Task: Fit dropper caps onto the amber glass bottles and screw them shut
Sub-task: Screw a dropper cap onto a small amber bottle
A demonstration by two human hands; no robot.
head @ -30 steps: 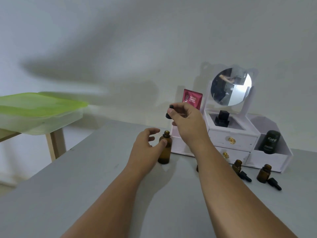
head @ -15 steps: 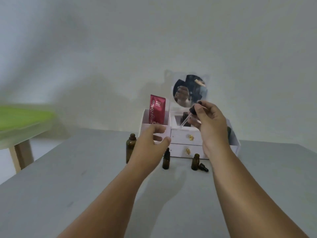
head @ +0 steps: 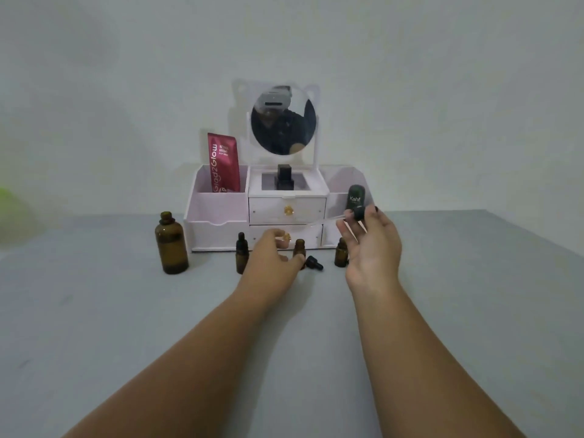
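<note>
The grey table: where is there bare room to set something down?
Bare stretches of the table: left of the large amber bottle, right of the right hand, which holds a dropper cap, and the near part around both forearms. Crowded: the strip before the white organiser, with small bottles, a loose cap and the left hand.

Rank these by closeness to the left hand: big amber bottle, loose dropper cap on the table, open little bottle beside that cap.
1. Open little bottle, right at the left hand's thumb.
2. Loose dropper cap, just right of that bottle.
3. Big amber bottle, far left.
</note>
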